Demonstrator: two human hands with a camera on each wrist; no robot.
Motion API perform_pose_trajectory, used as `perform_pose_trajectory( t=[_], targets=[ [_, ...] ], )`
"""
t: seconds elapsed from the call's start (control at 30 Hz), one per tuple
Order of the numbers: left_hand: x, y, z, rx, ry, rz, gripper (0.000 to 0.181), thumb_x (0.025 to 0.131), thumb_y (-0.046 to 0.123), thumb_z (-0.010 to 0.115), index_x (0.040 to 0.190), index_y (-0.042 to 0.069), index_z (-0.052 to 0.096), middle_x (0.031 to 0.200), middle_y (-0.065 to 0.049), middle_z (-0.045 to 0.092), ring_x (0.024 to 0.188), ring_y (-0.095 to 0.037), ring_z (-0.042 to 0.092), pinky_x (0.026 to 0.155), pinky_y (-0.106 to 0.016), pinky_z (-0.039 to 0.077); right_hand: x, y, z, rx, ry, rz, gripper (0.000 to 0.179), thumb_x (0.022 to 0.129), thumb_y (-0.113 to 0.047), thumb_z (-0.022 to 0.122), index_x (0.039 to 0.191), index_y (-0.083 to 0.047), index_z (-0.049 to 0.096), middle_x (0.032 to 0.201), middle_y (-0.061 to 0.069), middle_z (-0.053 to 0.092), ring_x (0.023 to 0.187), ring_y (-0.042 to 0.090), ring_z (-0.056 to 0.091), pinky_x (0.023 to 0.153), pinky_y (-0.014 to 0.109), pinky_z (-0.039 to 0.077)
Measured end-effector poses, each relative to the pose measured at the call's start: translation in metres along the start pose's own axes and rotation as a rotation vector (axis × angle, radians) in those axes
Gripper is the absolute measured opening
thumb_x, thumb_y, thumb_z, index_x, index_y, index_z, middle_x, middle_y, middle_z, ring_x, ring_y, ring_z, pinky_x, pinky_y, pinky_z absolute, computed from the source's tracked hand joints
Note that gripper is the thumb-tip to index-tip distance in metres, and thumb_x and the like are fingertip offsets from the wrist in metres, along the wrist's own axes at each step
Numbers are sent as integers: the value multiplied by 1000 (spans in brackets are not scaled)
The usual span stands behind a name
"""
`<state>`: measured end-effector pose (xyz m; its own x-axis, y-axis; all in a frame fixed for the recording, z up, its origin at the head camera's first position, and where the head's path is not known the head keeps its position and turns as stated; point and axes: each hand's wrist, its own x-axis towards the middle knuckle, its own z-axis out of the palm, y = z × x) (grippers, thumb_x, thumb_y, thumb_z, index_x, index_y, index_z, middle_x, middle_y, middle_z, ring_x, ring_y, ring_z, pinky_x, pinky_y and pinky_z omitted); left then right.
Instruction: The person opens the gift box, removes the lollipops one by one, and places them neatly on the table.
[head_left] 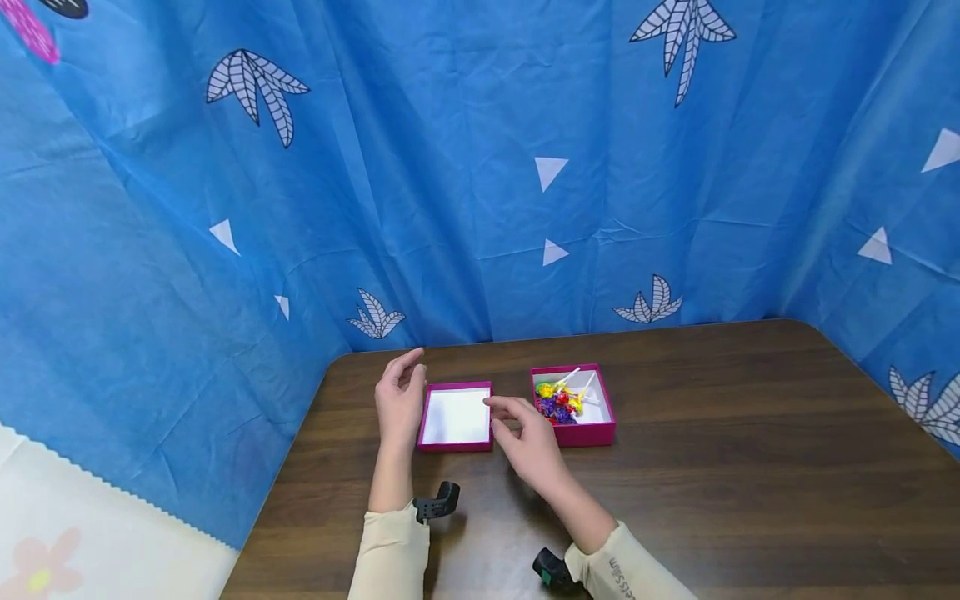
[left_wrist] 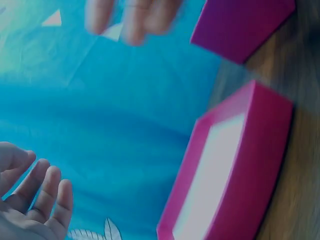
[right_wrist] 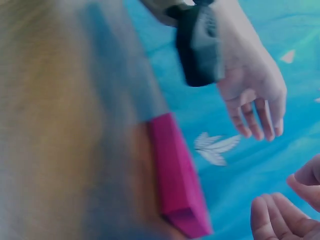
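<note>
A shallow square magenta box part [head_left: 455, 447] with a white inside lies on the table between my hands; whether it is a lid or a tray I cannot tell. My left hand [head_left: 401, 404] is raised at its left side, fingers loosely bent and holding nothing. At its right edge hovers my right hand [head_left: 527, 437], also holding nothing, thumb and fingers apart. Just right of that hand stands a deeper magenta box [head_left: 588, 435] with several wrapped lollipops [head_left: 561, 405] inside, partly hidden by the hand. Both wrist views show bare fingers clear of the magenta walls.
Everything stands on a dark brown wooden table [head_left: 712, 467]. A blue patterned curtain [head_left: 465, 183] hangs right behind its far edge and along the sides. Each wrist wears a black camera, the left one [head_left: 438, 502] jutting out over the table.
</note>
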<state>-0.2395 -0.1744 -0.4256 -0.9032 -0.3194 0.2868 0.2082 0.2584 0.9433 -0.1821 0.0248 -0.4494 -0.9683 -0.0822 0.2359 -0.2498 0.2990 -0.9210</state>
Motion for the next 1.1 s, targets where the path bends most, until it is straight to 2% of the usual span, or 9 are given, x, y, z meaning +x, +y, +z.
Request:
perform_pose_trajectory(
  t=[0.07,0.17,0.37,0.5,0.63,0.8,1.0,1.1],
  targets=[
    [-3,6,6,-42,-28,30,29,100,11,59,128,11,66,128,-9,63,110,-25,64,86,-11,53,1,-9,-8,16,22,-7,30,95,-12,66,122,-23,69,120,-1,69,106,18,65,81,23,57],
    [-8,12,18,-89,-82,37,29,100,10,59,128,10,65,126,-10,65,111,-28,65,86,-10,53,2,-21,-22,49,53,-17,28,95,-13,67,121,-23,69,120,-3,70,105,16,64,80,20,55],
    [-18,17,44,-174,-186,-24,30,99,11,61,128,12,65,126,-11,67,112,-29,64,88,-17,55,4,-37,-49,59,116,-79,27,96,-13,67,121,-21,69,120,-1,70,107,17,64,80,20,55],
    [-28,18,62,-182,-279,-42,38,98,17,65,135,15,60,131,-6,64,117,-26,61,93,-24,54,4,-43,-65,28,152,-133,27,95,-14,68,122,-20,68,119,-1,70,108,16,63,81,22,56],
    [-38,15,78,-141,-382,-41,51,96,25,68,143,16,52,138,-7,58,123,-25,58,101,-38,53,6,-46,-78,14,173,-165,27,96,-14,67,122,-19,69,120,0,70,107,15,63,82,21,56],
    [-47,5,93,-50,-487,-56,71,91,27,73,152,16,38,149,-11,44,135,-28,48,111,-51,44,9,-42,-91,11,187,-143,28,96,-16,67,124,-19,68,123,2,71,108,16,63,85,17,54],
    [-59,-10,107,70,-597,-114,95,85,38,79,158,14,23,153,-12,33,139,-33,41,114,-54,40,14,-33,-101,5,192,-116,26,98,-18,65,123,-16,68,123,4,71,108,19,65,85,14,53],
    [-65,-13,112,108,-618,-110,98,84,38,80,158,12,21,154,-13,30,139,-33,41,114,-52,41,16,-30,-104,8,192,-101,24,98,-17,63,122,-15,69,122,5,71,108,22,66,85,12,52]
  ],
)
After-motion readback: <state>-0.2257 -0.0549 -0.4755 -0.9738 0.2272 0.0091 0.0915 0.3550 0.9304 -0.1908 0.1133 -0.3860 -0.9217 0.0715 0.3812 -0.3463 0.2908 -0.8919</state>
